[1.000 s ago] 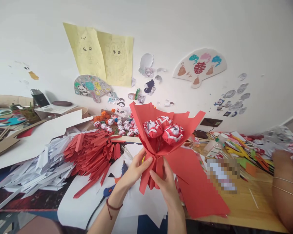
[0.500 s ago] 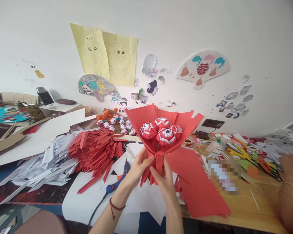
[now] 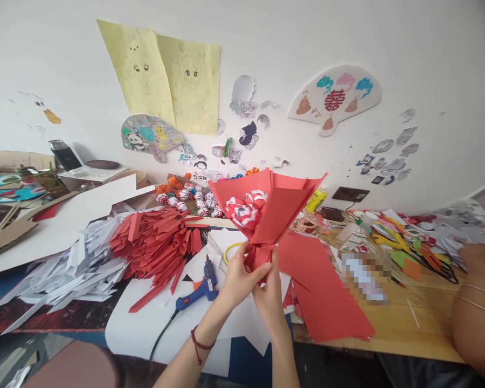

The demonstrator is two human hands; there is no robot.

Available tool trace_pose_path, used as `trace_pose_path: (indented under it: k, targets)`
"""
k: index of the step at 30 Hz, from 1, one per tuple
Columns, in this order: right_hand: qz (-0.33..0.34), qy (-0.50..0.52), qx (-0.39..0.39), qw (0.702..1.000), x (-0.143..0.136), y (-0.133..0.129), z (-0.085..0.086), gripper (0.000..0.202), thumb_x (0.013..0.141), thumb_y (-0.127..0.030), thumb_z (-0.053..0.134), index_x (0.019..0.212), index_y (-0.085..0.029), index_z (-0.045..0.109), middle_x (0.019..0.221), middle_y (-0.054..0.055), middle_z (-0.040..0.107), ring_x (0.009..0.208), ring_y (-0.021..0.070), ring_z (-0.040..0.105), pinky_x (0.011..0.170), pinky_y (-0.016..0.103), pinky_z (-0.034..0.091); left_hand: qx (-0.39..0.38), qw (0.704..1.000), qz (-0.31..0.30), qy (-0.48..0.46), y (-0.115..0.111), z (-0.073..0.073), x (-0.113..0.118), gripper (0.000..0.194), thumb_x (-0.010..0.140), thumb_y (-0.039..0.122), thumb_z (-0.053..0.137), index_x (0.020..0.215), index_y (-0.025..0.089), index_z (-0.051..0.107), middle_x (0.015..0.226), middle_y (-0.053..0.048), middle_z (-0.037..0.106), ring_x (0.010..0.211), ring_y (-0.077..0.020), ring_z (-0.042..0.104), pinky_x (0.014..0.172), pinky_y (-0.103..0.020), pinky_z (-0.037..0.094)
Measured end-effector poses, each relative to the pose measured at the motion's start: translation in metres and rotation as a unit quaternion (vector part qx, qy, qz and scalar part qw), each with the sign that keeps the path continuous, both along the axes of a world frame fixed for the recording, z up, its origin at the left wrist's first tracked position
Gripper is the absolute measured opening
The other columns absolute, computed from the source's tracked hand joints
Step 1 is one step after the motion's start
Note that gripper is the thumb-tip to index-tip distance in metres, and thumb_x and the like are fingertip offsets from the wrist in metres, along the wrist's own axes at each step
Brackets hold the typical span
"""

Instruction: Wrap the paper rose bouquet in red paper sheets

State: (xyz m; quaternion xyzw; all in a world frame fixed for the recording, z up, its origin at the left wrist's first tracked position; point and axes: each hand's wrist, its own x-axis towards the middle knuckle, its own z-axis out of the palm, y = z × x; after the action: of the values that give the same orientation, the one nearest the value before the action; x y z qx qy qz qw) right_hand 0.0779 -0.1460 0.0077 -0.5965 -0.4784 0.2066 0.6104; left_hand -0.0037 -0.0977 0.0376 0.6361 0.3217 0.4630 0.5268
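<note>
Both my hands grip the gathered neck of a paper flower bouquet (image 3: 281, 215) wrapped in red paper. My left hand (image 3: 240, 275), with a dark red cord on the wrist, is closed around the neck from the left. From the right, my right hand (image 3: 270, 291) is closed on the same narrow part. Red-and-white paper flowers (image 3: 244, 209) show inside the wrap, and its right flap hides some of them. A blue glue gun (image 3: 200, 291) lies on white paper just left of my hands. Flat red paper sheets (image 3: 327, 293) lie to the right.
Piles of folded red strips (image 3: 156, 250) and white strips (image 3: 76, 269) cover the left. More red-and-white paper flowers (image 3: 202, 203) sit behind. At right are yellow scissors (image 3: 392, 240), a clear bottle (image 3: 350, 233) and another person's arm (image 3: 475, 302). The wall stands close behind the table.
The bouquet has turned so its right flap now covers part of the flowers. My hands have shifted closer together around the neck. The view has tilted slightly, and the glue gun shows more fully.
</note>
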Motion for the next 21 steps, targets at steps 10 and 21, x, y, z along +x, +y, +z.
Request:
trace_pose_path:
  k: [10, 21]
  targets:
    - [-0.121, -0.187, -0.08, 0.972, 0.096, -0.024, -0.008, 0.056, 0.09, -0.045, 0.054, 0.141, -0.028, 0.04, 0.137, 0.01, 0.05, 0.129, 0.0287, 0.045, 0.107, 0.05, 0.037, -0.101, 0.991, 0.034, -0.086, 0.017, 0.015, -0.033, 0.04, 0.077, 0.038, 0.072, 0.109, 0.02, 0.06, 0.112, -0.007, 0.067, 0.106, -0.0224, 0.061, 0.093, -0.033, 0.046]
    - [-0.013, -0.439, -0.272, 0.856, 0.166, 0.029, -0.056, 0.066, 0.081, -0.043, 0.063, 0.14, -0.021, 0.044, 0.122, 0.012, 0.059, 0.121, 0.0312, 0.05, 0.102, 0.044, 0.035, -0.05, 0.993, 0.099, -0.027, 0.028, 0.016, -0.06, 0.033, 0.077, 0.038, 0.072, 0.1, 0.019, 0.059, 0.101, -0.005, 0.066, 0.098, -0.0209, 0.06, 0.086, -0.031, 0.046]
